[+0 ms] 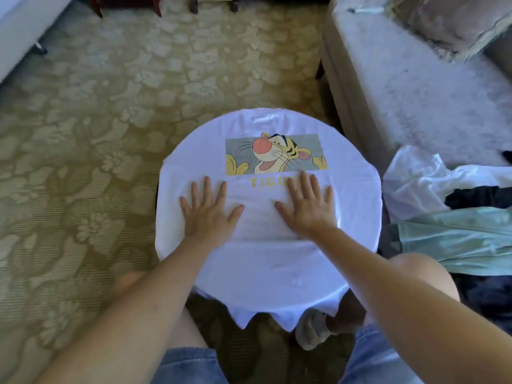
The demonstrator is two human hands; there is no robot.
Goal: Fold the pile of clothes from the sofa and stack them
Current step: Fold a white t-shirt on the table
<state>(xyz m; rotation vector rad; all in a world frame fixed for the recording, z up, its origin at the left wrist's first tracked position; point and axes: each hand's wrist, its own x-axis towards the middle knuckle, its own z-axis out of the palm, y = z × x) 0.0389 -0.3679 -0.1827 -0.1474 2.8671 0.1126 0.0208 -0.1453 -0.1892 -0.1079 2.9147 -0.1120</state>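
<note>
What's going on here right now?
A seated person is working on a white T-shirt with a cartoon tiger print, spread over something round that is hidden beneath it. The left hand and right hand press flat on it. More clothes lie unfolded on the sofa.

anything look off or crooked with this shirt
Slightly: the white shirt is wider than the round top it covers, so its near hem droops off the edge in uneven points. Left hand and right hand press it flat.
</note>
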